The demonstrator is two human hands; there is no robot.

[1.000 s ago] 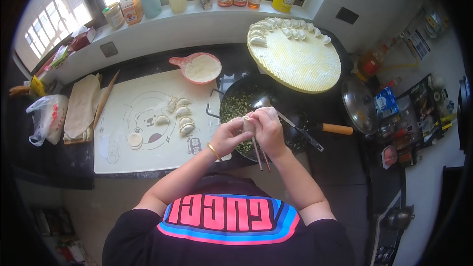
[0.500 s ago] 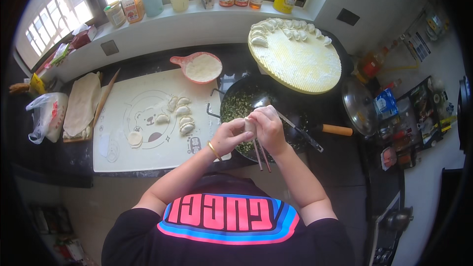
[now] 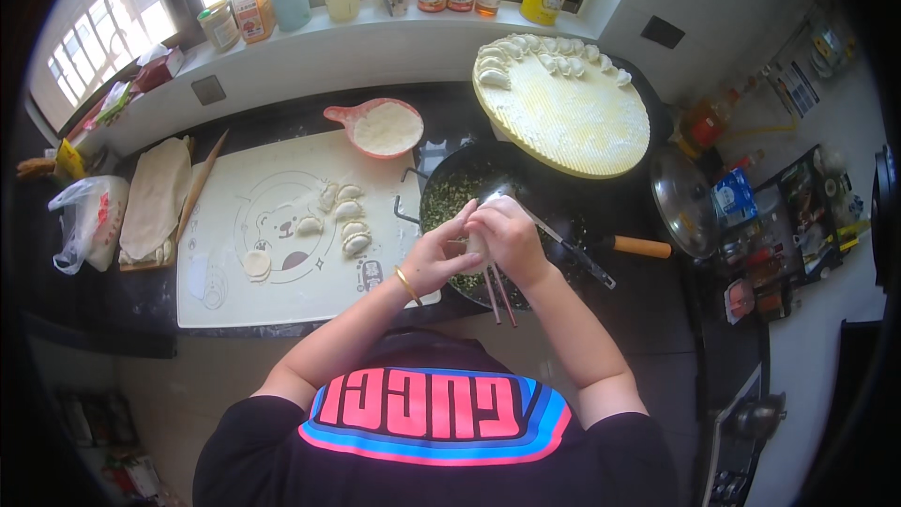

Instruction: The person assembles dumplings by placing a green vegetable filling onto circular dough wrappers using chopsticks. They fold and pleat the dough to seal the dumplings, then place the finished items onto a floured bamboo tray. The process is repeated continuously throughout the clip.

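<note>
My left hand [image 3: 443, 253] and my right hand [image 3: 518, 242] meet above a dark wok [image 3: 488, 158]. Between them they grip a pale dumpling [image 3: 478, 246], mostly covered by the fingers. Chopped green filling [image 3: 454, 195] lies in the wok. Two chopsticks [image 3: 496, 297] stick out over the near rim below my right hand; their upper ends are hidden. On a white mat [image 3: 216, 305] to the left rest several folded dumplings [image 3: 353, 229] and one flat round wrapper [image 3: 257, 265].
A yellow round tray [image 3: 572, 127] with rows of dumplings stands behind the wok. Beyond the mat is a pink scoop of flour [image 3: 387, 130]. A rolling pin [image 3: 201, 190] and stacked dough sheets [image 3: 158, 197] lie left. A spatula with a metal handle [image 3: 587, 263] crosses the wok; a lid [image 3: 685, 202] leans right.
My fingers have shifted around the dumpling, and the right hand has turned slightly over it. Both hands stay above the wok.
</note>
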